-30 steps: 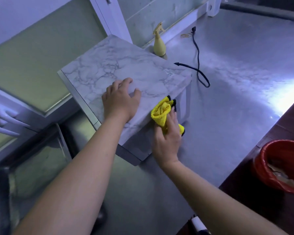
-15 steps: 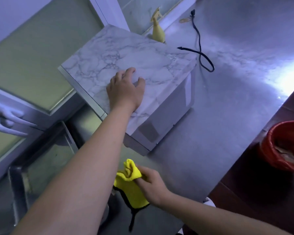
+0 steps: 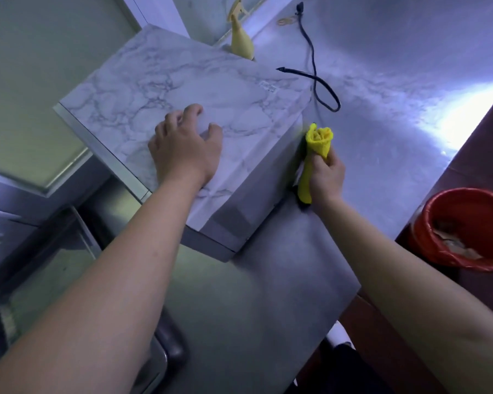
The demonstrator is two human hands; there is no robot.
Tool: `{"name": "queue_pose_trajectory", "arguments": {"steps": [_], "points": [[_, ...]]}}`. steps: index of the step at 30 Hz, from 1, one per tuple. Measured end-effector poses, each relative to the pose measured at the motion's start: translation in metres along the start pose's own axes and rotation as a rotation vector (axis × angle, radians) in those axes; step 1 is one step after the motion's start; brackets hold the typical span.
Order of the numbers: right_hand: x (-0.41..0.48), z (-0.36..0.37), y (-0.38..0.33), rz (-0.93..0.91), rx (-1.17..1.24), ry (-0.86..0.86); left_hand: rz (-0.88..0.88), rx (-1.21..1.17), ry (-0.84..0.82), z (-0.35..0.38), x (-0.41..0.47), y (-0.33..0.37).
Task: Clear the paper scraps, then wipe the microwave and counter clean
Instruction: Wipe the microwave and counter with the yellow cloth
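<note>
Half a second ago the right hand (image 3: pixel 323 177) held the yellow cloth (image 3: pixel 315 160) low, in front of the microwave's near corner; now it has swung up to the right side of the microwave (image 3: pixel 182 89), where the bunched cloth touches the side wall just below the marble-patterned top. The fingers are curled tightly round the cloth (its black-edged tail hangs down toward the tabletop (image 3: pixel 382 137)). The left hand (image 3: pixel 185 149) remains on the microwave's top, fingers spread and slightly bent, pressing down and gripping nothing. Behind the microwave stands a yellow spray bottle (image 3: pixel 241 42), and a black cord (image 3: pixel 315 78) loops across the tabletop. A red bin (image 3: pixel 439 220) holding paper scraps (image 3: pixel 453 245) sits at the right.
</note>
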State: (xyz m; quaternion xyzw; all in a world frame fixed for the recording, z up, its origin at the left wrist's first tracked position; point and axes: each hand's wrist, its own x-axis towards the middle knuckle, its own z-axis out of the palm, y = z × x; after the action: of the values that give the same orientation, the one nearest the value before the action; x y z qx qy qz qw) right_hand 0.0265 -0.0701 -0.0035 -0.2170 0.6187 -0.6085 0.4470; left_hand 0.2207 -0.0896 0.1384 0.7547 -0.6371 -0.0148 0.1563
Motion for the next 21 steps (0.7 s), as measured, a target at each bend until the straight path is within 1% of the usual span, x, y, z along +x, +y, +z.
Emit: {"name": "queue_pose_trajectory", "arguments": {"steps": [2,5,9,12,17,19,21], "points": [[0.001,0.021,0.009,0.060,-0.007,0.069,-0.001,-0.001,0.001,0.001,0.000,0.000],[-0.025,0.034,0.036,0.159,0.047,0.140,-0.001,0.011,0.005,0.002,0.001,0.001],[-0.096,0.046,0.077,0.314,0.155,0.136,0.010,0.031,0.007,0.002,0.000,0.001],[-0.155,0.056,0.090,0.471,0.173,0.107,0.010,0.028,-0.003,0.001,0.000,0.002],[-0.218,0.060,0.099,0.610,0.134,0.004,0.007,0.027,-0.021,-0.001,-0.002,0.003],[-0.229,0.055,0.104,0.638,0.098,-0.078,0.008,0.030,-0.029,-0.002,-0.002,0.003],[-0.231,0.042,0.104,0.652,0.064,-0.206,0.010,0.038,-0.037,-0.003,-0.002,0.004]]}}
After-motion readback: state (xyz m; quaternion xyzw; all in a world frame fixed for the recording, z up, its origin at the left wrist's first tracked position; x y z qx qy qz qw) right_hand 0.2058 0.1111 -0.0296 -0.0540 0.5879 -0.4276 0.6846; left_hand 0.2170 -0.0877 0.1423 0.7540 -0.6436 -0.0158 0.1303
